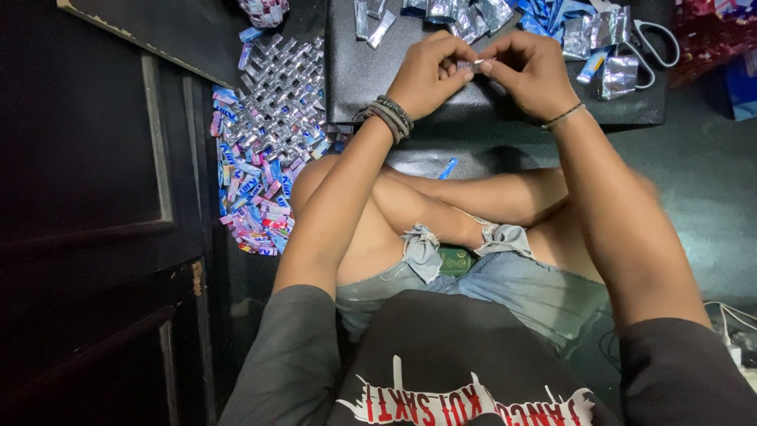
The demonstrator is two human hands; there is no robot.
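Note:
A small silver foil strip (pixel 474 65) is pinched between the fingertips of both my hands, just above a black board (pixel 363 79). My left hand (pixel 430 75), with dark bead bracelets at the wrist, grips its left end. On the strip's right end is my right hand (pixel 530 72), which wears a thin wrist band. Both hands hover over the board in front of my crossed legs.
Loose silver and blue wrapper pieces (pixel 481 16) lie at the board's far edge, beside white-handled scissors (pixel 650 39). A woven mat of folded wrappers (pixel 268 134) lies on the floor at left, next to a dark wooden door (pixel 95 197). A blue scrap (pixel 448 167) lies near my knees.

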